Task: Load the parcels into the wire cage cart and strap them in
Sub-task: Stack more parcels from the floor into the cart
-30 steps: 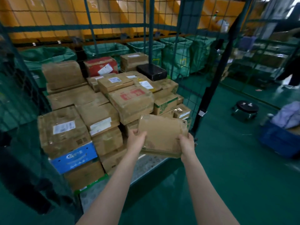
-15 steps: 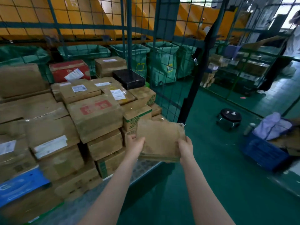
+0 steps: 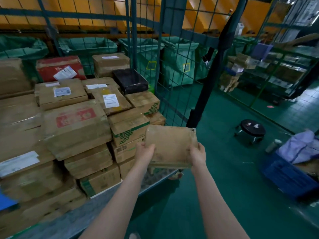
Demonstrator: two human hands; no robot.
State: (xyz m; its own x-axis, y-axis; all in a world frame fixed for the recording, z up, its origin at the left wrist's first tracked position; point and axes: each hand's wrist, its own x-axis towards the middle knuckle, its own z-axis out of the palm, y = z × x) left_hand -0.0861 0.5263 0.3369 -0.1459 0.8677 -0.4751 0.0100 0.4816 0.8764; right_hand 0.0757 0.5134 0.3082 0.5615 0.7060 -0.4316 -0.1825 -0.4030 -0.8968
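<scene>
1. My left hand [image 3: 145,151] and right hand [image 3: 197,155] each curl round a side edge of one flat parcel [image 3: 170,145], its long axis running hand to hand.
2. It hangs above the wire cage cart's [image 3: 170,100] front right corner. The stacked parcels [image 3: 76,123] lie leftward, nearest my left hand.

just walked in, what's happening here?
A person holds a flat brown parcel with both hands, left hand and right hand gripping its near corners, at the open front of the wire cage cart. The cart already carries stacked boxes, and this parcel is not yet set down. No strap crosses the load.
</scene>
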